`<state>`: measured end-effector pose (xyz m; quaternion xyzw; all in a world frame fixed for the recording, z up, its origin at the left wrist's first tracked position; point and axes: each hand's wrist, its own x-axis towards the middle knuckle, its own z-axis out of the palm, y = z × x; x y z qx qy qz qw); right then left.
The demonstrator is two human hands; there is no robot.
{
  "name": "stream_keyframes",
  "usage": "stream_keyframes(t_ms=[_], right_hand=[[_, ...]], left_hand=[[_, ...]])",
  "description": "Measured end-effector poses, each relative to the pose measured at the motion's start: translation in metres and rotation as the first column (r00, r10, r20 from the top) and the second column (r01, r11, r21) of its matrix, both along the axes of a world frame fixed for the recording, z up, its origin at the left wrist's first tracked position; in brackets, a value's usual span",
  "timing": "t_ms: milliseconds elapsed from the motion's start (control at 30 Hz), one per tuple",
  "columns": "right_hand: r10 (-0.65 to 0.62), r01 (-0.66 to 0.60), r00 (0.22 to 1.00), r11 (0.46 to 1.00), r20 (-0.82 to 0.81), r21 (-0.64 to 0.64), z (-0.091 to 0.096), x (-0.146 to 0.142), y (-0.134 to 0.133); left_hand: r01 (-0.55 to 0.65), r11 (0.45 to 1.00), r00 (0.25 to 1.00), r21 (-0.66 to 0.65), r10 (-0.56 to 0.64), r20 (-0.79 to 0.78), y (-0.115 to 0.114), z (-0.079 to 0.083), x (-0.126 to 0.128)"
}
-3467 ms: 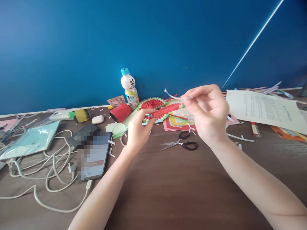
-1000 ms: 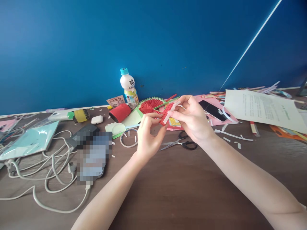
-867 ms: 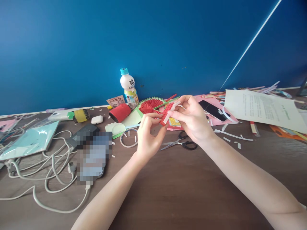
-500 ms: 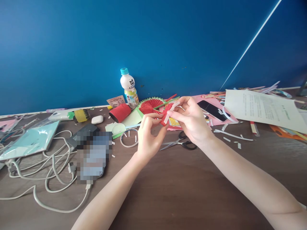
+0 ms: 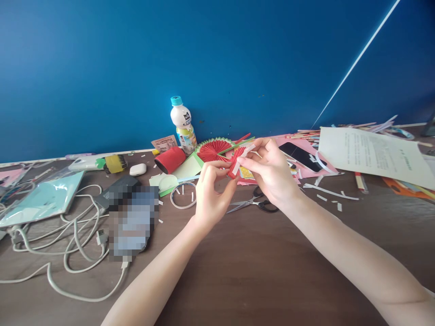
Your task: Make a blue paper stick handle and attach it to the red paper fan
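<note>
Both hands meet above the middle of the brown table [image 5: 258, 271]. My left hand [image 5: 210, 194] pinches the lower end of a folded red pleated paper strip [image 5: 235, 162] between thumb and fingers. My right hand [image 5: 272, 174] grips the strip's upper end, where a white strip lies along it. The paper is tilted, its top leaning right. A red and green paper fan rosette [image 5: 212, 149] lies on the table just behind the hands. Black-handled scissors [image 5: 254, 203] lie right under my right hand.
A small bottle [image 5: 183, 124] stands at the blue wall, a red paper roll [image 5: 170, 159] beside it. A phone [image 5: 131, 222], white cables [image 5: 68, 244] and an earbud case [image 5: 138, 169] lie on the left. A printed sheet [image 5: 374, 154], a dark phone [image 5: 301, 156] and paper scraps are on the right.
3.5 s ago the strip was held out long and level, higher up. It is now tilted between both hands, lower and closer together. Over the last second hardly anything moved.
</note>
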<state>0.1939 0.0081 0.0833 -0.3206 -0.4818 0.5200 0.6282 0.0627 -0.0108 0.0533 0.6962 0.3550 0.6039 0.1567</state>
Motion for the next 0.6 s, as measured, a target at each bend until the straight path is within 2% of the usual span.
stream_keyframes(t_ms=[600], right_hand=[[0.064,-0.066,0.996,0.997,0.069,0.034,0.0024,-0.0024,-0.0074]], left_hand=[[0.011,0.998,0.997,-0.059,-0.006,0.082,0.0007,-0.0029,0.0009]])
